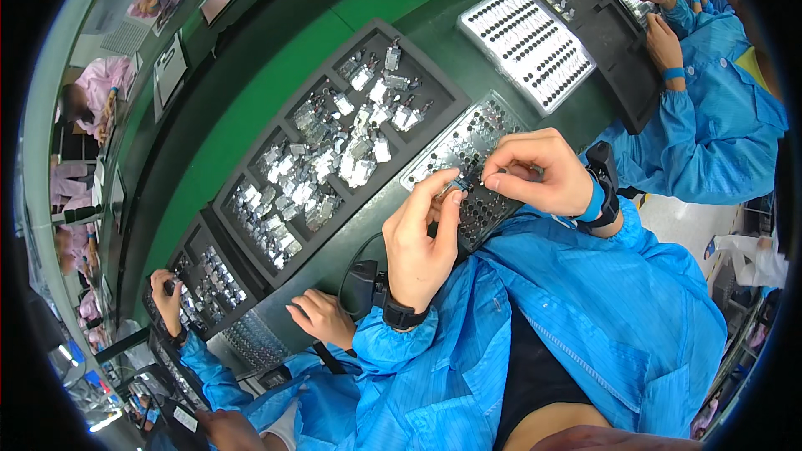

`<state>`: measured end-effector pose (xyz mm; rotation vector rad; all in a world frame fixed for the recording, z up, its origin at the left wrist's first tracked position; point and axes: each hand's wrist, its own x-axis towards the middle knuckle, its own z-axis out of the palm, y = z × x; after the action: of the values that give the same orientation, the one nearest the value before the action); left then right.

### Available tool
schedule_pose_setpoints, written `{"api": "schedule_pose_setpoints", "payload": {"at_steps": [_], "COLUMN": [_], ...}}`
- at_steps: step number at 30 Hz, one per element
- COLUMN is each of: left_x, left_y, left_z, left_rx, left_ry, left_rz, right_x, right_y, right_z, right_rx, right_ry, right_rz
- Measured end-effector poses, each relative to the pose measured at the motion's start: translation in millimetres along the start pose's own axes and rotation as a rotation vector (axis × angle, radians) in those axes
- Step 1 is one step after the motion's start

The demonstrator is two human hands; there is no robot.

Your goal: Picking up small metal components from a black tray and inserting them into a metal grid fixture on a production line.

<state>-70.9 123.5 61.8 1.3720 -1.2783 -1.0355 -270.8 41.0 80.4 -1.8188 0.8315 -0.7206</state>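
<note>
Component (457, 186) pinched between left fingers (449, 210); right fingers (511, 187) just beside, grip unclear.

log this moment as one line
left hand: pinching small part | right hand: close by, grasp unclear | underneath: clear tray | alongside: black tray holding silvery parts

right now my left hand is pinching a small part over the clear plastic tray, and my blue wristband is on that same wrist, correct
Not quite: your blue wristband is on your right wrist, as the head view shows; the left wears a black strap. Your left hand does pinch a small part over the clear plastic tray.
</note>
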Motion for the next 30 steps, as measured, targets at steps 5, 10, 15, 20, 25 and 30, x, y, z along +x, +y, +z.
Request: {"api": "schedule_pose_setpoints", "payload": {"at_steps": [5, 10, 15, 20, 25, 30], "left_x": [0, -4, -5, -5, -5, -4], "left_y": [10, 7, 4, 8, 8, 9], "left_z": [-2, 0, 0, -1, -1, -1], "left_rx": [0.133, 0.036, 0.009, 0.021, 0.024, 0.030], "left_ry": [-0.033, -0.012, -0.036, -0.058, -0.076, -0.082], "left_rz": [0.080, 0.007, 0.010, -0.009, 0.004, 0.008], "right_x": [0, 3, 3, 3, 3, 3], "right_y": [-3, -3, -1, 1, 1, 4], "right_z": [4, 5, 5, 5, 4, 4], "right_rx": [0.038, 0.034, 0.078, 0.124, 0.157, 0.133], "right_ry": [0.023, -0.019, -0.047, -0.070, -0.087, -0.089], "right_rz": [-0.010, 0.050, 0.081, 0.125, 0.128, 0.109]}}
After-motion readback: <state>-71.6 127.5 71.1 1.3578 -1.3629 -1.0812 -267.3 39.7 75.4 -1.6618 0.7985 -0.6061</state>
